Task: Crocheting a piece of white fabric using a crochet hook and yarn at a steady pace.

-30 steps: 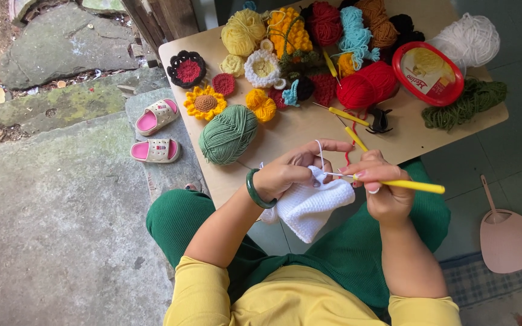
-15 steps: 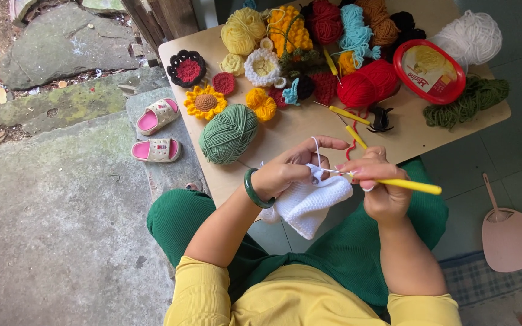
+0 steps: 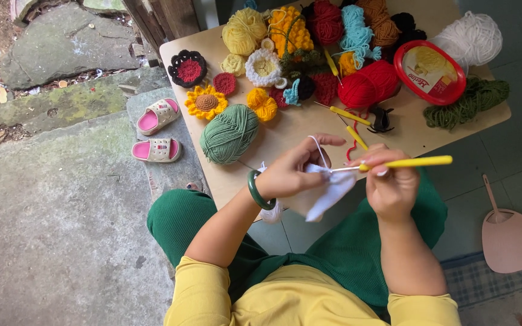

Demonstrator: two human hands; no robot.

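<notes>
My left hand [image 3: 294, 169], a green bangle on its wrist, pinches a white crocheted piece [image 3: 327, 192] over my lap, with a loop of white yarn running over its raised forefinger. My right hand [image 3: 389, 184] grips a yellow-handled crochet hook [image 3: 409, 162] whose metal tip points left into the top edge of the white piece. Both hands hover just in front of the near edge of a small wooden table [image 3: 303, 130].
The table holds a green yarn ball [image 3: 229, 134], a red yarn ball [image 3: 368, 84], a white yarn ball [image 3: 469, 37], crocheted flowers [image 3: 206, 102], a red-rimmed tub [image 3: 429, 71], dark green yarn [image 3: 466, 104] and two more yellow hooks [image 3: 351, 124]. Pink sandals [image 3: 157, 131] lie left; a pink fan [image 3: 509, 235] lies right.
The hands stay in place working the white piece. The hook has shifted slightly and the left forefinger has lifted the yarn loop a little higher.
</notes>
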